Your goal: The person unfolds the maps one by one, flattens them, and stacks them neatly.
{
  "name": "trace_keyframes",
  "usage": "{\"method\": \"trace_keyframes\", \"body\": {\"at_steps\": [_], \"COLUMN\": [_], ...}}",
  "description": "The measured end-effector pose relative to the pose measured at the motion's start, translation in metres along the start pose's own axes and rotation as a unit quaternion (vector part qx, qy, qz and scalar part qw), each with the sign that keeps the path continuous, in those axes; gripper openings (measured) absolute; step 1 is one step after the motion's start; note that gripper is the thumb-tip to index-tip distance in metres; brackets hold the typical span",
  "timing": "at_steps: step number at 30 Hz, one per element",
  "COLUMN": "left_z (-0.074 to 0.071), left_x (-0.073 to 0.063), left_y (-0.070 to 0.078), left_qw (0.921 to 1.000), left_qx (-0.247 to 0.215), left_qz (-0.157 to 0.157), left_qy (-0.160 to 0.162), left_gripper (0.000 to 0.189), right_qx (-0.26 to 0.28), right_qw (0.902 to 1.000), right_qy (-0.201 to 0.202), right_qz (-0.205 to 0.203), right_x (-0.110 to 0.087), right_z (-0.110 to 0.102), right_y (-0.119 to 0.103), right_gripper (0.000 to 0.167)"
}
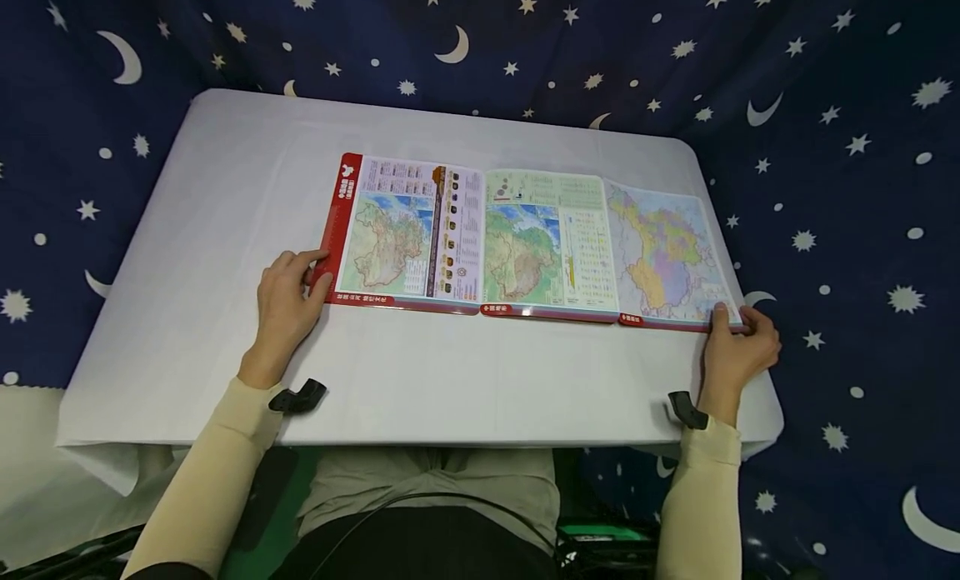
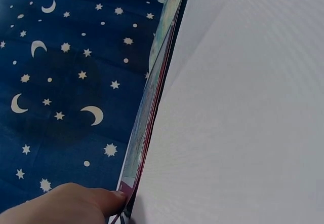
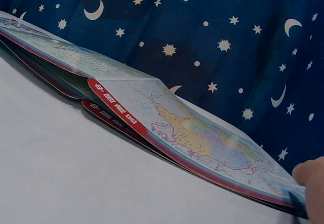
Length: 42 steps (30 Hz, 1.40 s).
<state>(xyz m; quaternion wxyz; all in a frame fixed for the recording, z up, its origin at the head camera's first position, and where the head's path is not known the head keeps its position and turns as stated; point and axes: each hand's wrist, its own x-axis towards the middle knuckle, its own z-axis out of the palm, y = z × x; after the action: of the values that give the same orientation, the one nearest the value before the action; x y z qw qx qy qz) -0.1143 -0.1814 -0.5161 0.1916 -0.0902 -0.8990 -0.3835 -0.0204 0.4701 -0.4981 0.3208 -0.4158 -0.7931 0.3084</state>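
Note:
A folding map (image 1: 525,309) with three glossy panels in a row lies spread out on the white table. Its left panel (image 1: 347,222) has a red border, and the right panel (image 1: 663,255) carries a multicoloured map. My left hand (image 1: 285,305) pinches the lower left edge, thumb on top. At the lower right corner my right hand (image 1: 738,351) pinches the other end, its thumb on the printed side. In the right wrist view the folding map (image 3: 197,138) shows layers underneath, with gaps between them near the fold. The fingers under the map are hidden.
White cloth covers the table (image 1: 450,380), whose near edge runs in front of the person's lap. A dark blue curtain (image 1: 510,30) with moons and stars hangs behind and to the sides. Black wrist mounts (image 1: 298,397) sit on both sleeves.

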Motion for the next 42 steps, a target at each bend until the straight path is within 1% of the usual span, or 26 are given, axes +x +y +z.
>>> {"method": "trace_keyframes", "body": {"at_steps": [2, 5, 10, 15, 19, 22, 24, 27, 32, 38, 42], "left_z": [-0.001, -0.001, -0.001, -0.002, -0.001, 0.0, 0.0, 0.0, -0.001, -0.003, -0.007], "left_x": [-0.001, -0.001, -0.001, -0.002, -0.003, -0.004, -0.005, -0.006, -0.008, -0.011, -0.013], "left_y": [0.0, 0.0, -0.001, -0.001, -0.001, 0.0, 0.0, 0.001, 0.002, 0.0, -0.005], "left_qw": [1.0, 1.0, 1.0, 1.0, 0.9999, 1.0, 1.0, 1.0, 0.9997, 0.9993, 0.9987], "left_qx": [-0.002, -0.002, -0.001, 0.0, 0.001, -0.002, -0.004, -0.006, -0.003, -0.011, -0.026], "left_qz": [-0.001, 0.0, 0.0, -0.004, -0.005, -0.002, 0.0, -0.003, -0.022, -0.035, -0.044], "left_qy": [0.0, -0.005, -0.007, -0.009, -0.009, -0.006, -0.005, -0.006, -0.004, -0.004, -0.001], "left_gripper": [0.033, 0.033, 0.032, 0.032, 0.032, 0.032, 0.032, 0.035, 0.037, 0.035, 0.033], "right_qx": [-0.006, -0.004, 0.028, 0.038, 0.027, 0.015, 0.011, 0.008, 0.001, 0.001, -0.004], "right_qw": [1.0, 1.0, 0.9993, 0.9987, 0.9992, 0.9996, 0.9998, 0.9997, 0.9998, 1.0, 0.9998], "right_qy": [-0.002, 0.004, 0.018, 0.022, 0.02, 0.017, 0.018, 0.019, 0.011, 0.004, -0.015], "right_qz": [0.002, 0.007, 0.019, 0.028, 0.024, 0.013, 0.007, 0.011, 0.018, 0.007, -0.015], "right_x": [0.001, 0.001, 0.002, 0.003, 0.003, 0.002, 0.0, -0.002, -0.004, 0.0, 0.003], "right_z": [0.0, -0.001, -0.002, -0.001, -0.001, -0.003, -0.004, -0.006, -0.007, -0.007, -0.009], "right_y": [-0.002, -0.005, -0.005, -0.005, -0.003, -0.001, 0.001, 0.003, 0.004, 0.001, -0.002], "right_gripper": [0.047, 0.04, 0.029, 0.027, 0.026, 0.025, 0.026, 0.029, 0.039, 0.045, 0.049]}}
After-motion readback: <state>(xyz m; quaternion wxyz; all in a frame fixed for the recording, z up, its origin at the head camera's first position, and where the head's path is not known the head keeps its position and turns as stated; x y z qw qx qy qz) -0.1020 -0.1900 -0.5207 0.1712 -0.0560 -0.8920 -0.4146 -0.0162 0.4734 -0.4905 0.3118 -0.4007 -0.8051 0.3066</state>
